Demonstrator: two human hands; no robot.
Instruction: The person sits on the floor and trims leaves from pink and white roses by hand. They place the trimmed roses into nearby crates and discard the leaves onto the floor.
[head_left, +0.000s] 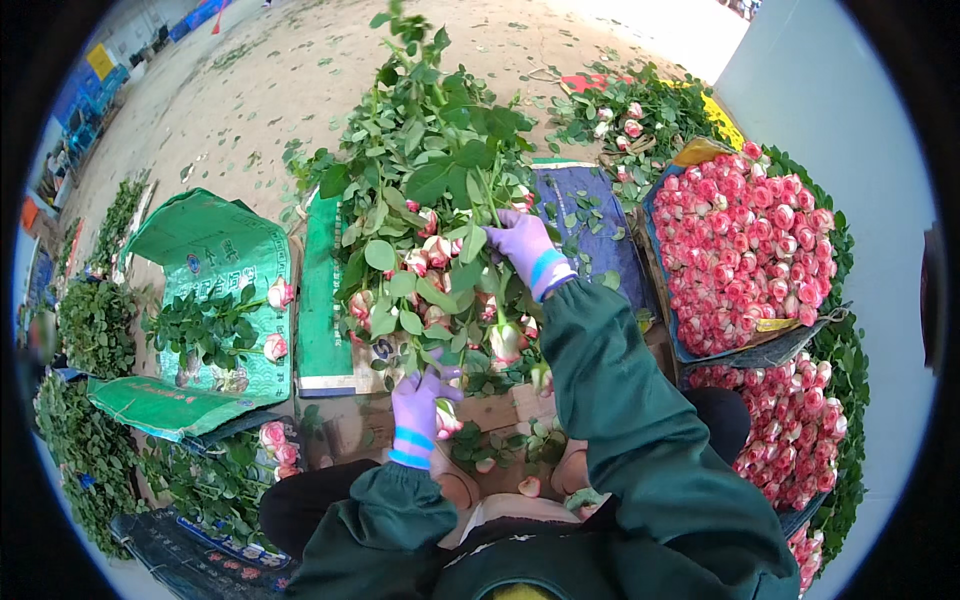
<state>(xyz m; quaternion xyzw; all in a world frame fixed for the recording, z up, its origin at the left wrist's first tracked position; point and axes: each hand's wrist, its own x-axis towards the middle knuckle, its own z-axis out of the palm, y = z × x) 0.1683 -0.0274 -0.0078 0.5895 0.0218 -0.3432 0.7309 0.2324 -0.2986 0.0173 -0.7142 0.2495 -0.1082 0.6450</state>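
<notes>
Both my hands wear lilac gloves with blue-banded cuffs. A large heap of leafy rose stems (420, 172) lies before me, with pink-and-white blooms pointing towards me. Raised over the heap's right side, my right hand (521, 244) is closed around a rose stem; a whitish rose bloom (506, 341) hangs below it. At the heap's near edge is my left hand (421, 401), its fingers spread among leaves. Beside its palm hangs another pink-and-white rose bloom (448, 420); whether the fingers touch its stem cannot be told.
At left, a green woven sack (210, 247) carries two rose stems. Sack-wrapped bundles of pink roses (742, 247) stand at right, beside a pale wall (810, 112). A blue sack (592, 217) lies right of the heap. More roses (634, 120) lie farther off; leaves litter the floor.
</notes>
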